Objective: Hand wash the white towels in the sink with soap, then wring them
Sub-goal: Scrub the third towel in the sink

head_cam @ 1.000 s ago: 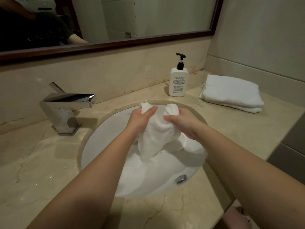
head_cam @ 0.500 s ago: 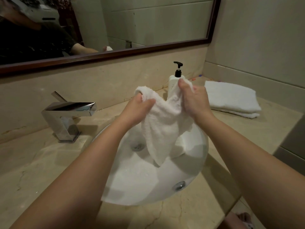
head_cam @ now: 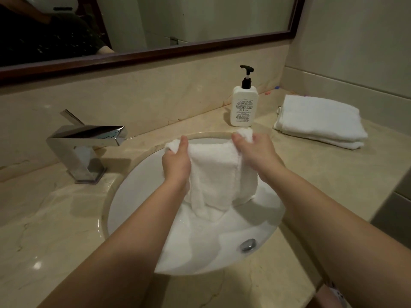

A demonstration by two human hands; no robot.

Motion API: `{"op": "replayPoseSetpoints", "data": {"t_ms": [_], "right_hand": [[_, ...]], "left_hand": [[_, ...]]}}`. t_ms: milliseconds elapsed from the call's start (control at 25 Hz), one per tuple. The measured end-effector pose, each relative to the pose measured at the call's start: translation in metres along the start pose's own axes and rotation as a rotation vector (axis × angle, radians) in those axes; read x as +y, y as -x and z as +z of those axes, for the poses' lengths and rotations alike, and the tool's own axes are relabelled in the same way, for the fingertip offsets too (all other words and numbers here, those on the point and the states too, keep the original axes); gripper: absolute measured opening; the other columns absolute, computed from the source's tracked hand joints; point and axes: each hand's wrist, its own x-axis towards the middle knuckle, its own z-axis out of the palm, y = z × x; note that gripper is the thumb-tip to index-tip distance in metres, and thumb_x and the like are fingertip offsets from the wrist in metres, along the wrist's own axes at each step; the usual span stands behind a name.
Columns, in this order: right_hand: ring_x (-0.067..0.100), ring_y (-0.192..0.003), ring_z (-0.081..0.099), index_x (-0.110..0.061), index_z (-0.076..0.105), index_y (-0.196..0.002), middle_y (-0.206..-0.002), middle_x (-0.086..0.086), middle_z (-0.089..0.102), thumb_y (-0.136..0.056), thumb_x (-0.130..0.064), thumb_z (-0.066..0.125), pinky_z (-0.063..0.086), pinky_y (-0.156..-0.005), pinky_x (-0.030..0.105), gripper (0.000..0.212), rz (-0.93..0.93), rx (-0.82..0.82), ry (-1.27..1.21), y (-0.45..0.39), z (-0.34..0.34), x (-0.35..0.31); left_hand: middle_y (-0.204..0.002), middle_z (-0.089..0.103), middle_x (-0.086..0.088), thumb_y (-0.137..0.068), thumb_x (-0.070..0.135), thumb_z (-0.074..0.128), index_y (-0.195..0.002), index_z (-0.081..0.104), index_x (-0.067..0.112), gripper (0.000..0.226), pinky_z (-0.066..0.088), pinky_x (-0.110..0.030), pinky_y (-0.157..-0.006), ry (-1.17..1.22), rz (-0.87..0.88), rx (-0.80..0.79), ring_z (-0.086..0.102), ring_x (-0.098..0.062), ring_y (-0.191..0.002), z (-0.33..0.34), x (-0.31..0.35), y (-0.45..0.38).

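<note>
A white towel (head_cam: 219, 174) hangs over the sink (head_cam: 133, 192), held up by its top edge between two bare hands. The left hand (head_cam: 176, 162) grips the towel's left top corner, thumb pointing up along the front of the cloth and the other fingers curled round behind it. The right hand (head_cam: 255, 150) pinches the right top corner, with a bunch of cloth showing above its knuckles. The top edge stretches between the two hands just above the sink's far rim. The towel drops in a folded sheet, and its lower end reaches down into the sink, where it meets the soapy, milky water (head_cam: 200, 241) that fills the lower part of the bowl. A round metal drain fitting (head_cam: 248, 244) sits near the sink's near right edge.

The sink is a white oval bowl set into a beige marble counter (head_cam: 44, 230). To the left of the sink stands a square chrome tap (head_cam: 86, 143), its spout pointing toward the bowl. Behind the sink, just past its far rim, stands a white soap bottle (head_cam: 244, 105) with a black pump. To the right of the sink, well apart from it, a second white towel (head_cam: 320, 122) lies folded on the counter. Above the sink, a dark wood-framed mirror (head_cam: 155, 25) hangs on the wall.
</note>
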Motion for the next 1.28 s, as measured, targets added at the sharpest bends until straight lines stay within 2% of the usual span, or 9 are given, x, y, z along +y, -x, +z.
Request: {"op": "replayPoseSetpoints", "data": {"t_ms": [160, 320, 480, 680, 840, 920, 1080, 1200, 1280], "right_hand": [[0.007, -0.076, 0.061, -0.016, 0.067, -0.105, -0.087, -0.007, 0.067, -0.101, -0.039, 0.055, 0.041, -0.054, 0.007, 0.027, -0.079, 0.071, -0.080, 0.006, 0.000, 0.003], [0.015, -0.096, 0.071, -0.016, 0.068, -0.115, -0.103, 0.000, 0.075, -0.098, -0.039, 0.060, 0.055, -0.084, 0.027, 0.029, -0.044, 0.083, -0.460, 0.004, 0.006, 0.002], [0.014, -0.085, 0.069, -0.019, 0.068, -0.097, -0.091, -0.001, 0.073, -0.098, -0.037, 0.062, 0.054, -0.075, 0.023, 0.019, -0.097, 0.117, -0.409, 0.004, 0.024, -0.006], [0.022, -0.082, 0.066, -0.021, 0.059, -0.069, -0.074, -0.001, 0.066, -0.101, -0.052, 0.047, 0.049, -0.076, 0.033, 0.047, -0.032, 0.265, -0.154, 0.009, 0.049, -0.013], [0.023, -0.074, 0.063, -0.018, 0.054, -0.058, -0.065, 0.001, 0.061, -0.099, -0.063, 0.039, 0.043, -0.069, 0.033, 0.063, 0.004, 0.089, -0.056, 0.028, 0.064, -0.011], [0.023, -0.070, 0.062, -0.017, 0.054, -0.055, -0.062, 0.003, 0.061, -0.097, -0.066, 0.042, 0.043, -0.065, 0.034, 0.065, -0.028, -0.003, 0.007, 0.032, 0.068, -0.003], [0.030, -0.078, 0.067, -0.014, 0.056, -0.059, -0.070, 0.008, 0.066, -0.097, -0.063, 0.048, 0.048, -0.067, 0.037, 0.062, 0.054, 0.115, 0.023, 0.005, 0.064, 0.010], [0.032, -0.080, 0.067, -0.016, 0.056, -0.059, -0.075, 0.014, 0.069, -0.098, -0.054, 0.048, 0.051, -0.072, 0.039, 0.055, 0.020, 0.074, -0.013, 0.019, 0.078, 0.015], [0.033, -0.081, 0.066, -0.013, 0.061, -0.065, -0.078, 0.015, 0.070, -0.100, -0.048, 0.046, 0.050, -0.070, 0.038, 0.052, -0.035, 0.032, 0.046, 0.022, 0.084, 0.016]], "left_hand": [[-0.103, 0.070, 0.000, -0.094, 0.041, 0.069, -0.111, 0.064, 0.012, 0.034, 0.054, -0.039, -0.093, -0.267, 0.262, -0.031, 0.068, -0.024, -0.103, -0.005, 0.002, -0.007], [-0.095, 0.076, -0.001, -0.093, 0.038, 0.071, -0.099, 0.071, 0.014, 0.025, 0.059, -0.044, -0.089, -0.231, 0.301, -0.155, 0.073, -0.019, -0.091, 0.002, 0.008, 0.000], [-0.092, 0.075, -0.004, -0.100, 0.042, 0.060, -0.094, 0.070, 0.011, 0.034, 0.056, -0.034, -0.080, -0.070, 0.277, -0.242, 0.073, -0.019, -0.089, 0.019, 0.010, 0.018], [-0.095, 0.076, -0.005, -0.104, 0.053, 0.045, -0.105, 0.069, 0.009, 0.050, 0.055, -0.028, -0.076, -0.006, 0.134, -0.234, 0.072, -0.017, -0.091, 0.040, -0.002, 0.026], [-0.086, 0.077, -0.006, -0.096, 0.059, 0.056, -0.091, 0.071, 0.015, 0.047, 0.057, -0.033, -0.071, 0.220, -0.168, -0.221, 0.075, -0.020, -0.078, 0.036, -0.009, 0.006], [-0.076, 0.072, -0.005, -0.102, 0.050, 0.049, -0.082, 0.068, 0.014, 0.046, 0.054, -0.031, -0.069, 0.342, -0.329, -0.293, 0.072, -0.020, -0.070, 0.028, -0.012, -0.003], [-0.107, 0.075, -0.017, -0.095, 0.042, 0.054, -0.114, 0.073, 0.001, 0.049, 0.056, -0.042, -0.095, 0.255, -0.371, -0.358, 0.072, -0.033, -0.096, 0.030, -0.011, 0.004], [-0.073, 0.072, -0.006, -0.095, 0.052, 0.059, -0.091, 0.070, 0.009, 0.045, 0.056, -0.031, -0.070, 0.256, -0.327, -0.253, 0.072, -0.022, -0.065, 0.033, -0.018, -0.008], [-0.066, 0.069, -0.004, -0.100, 0.057, 0.051, -0.084, 0.067, 0.012, 0.050, 0.052, -0.027, -0.061, 0.271, -0.391, -0.285, 0.070, -0.019, -0.058, 0.033, -0.019, -0.013]]}}
